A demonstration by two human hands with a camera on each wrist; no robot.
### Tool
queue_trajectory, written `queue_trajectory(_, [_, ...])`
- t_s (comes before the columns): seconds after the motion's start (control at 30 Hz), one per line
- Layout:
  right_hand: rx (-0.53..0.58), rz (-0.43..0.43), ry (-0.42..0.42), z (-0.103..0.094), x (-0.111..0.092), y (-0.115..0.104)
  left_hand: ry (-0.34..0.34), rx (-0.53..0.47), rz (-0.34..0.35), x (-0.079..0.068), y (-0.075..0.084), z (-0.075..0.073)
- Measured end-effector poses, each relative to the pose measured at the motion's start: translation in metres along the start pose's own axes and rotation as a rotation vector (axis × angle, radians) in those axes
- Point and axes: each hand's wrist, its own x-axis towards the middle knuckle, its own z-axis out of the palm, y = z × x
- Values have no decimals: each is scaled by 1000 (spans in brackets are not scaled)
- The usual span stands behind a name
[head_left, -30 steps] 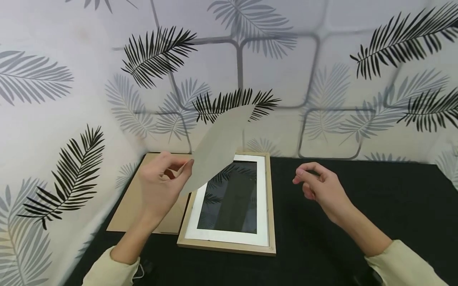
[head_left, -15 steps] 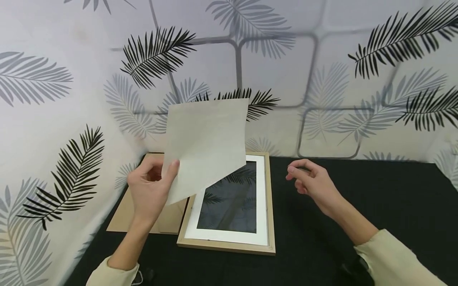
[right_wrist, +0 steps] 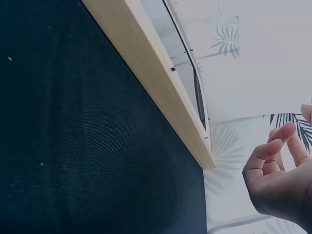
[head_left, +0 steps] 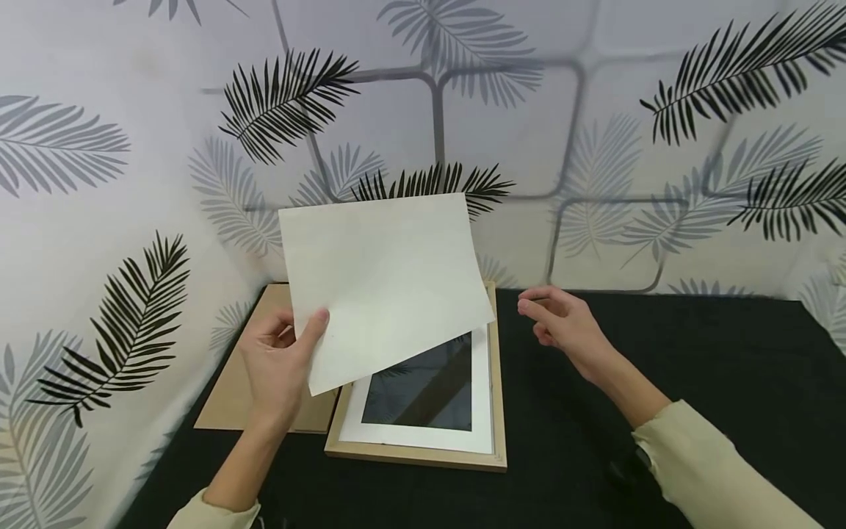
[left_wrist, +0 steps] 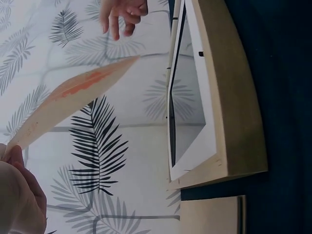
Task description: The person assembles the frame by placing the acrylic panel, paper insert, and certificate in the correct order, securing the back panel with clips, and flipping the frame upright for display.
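My left hand (head_left: 274, 367) pinches the left edge of a pale sheet of paper (head_left: 383, 283), thumb on the near face. The sheet is raised and tilted above a light wooden picture frame (head_left: 416, 456), hiding its upper part. Inside the frame lie a white mat (head_left: 485, 419) and a dark, reflective pane (head_left: 429, 400). Orange marks show on the far side of the paper (left_wrist: 78, 87) in the left wrist view. My right hand (head_left: 562, 327) hovers to the right of the sheet, fingers loosely bent, holding nothing.
A flat brown board (head_left: 228, 393) lies left of the frame, partly behind my left hand. Black cloth (head_left: 661, 353) covers the table. A pale curtain (head_left: 502, 132) with leaf patterns hangs directly behind the table and along the left side.
My left hand has turned the sheet from nearly edge-on to face me and moved slightly left. The right hand has drifted a little left. The frame stays put.
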Motion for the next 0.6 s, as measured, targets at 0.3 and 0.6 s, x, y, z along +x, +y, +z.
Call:
queue_trajectory(0.3, [-35, -46, -58, 4, 14, 4, -14, -40, -25, -2, -4, 1])
queue_trajectory(0.6, [-73, -89, -96, 1, 18, 7, 2, -53, -56, -2, -4, -1])
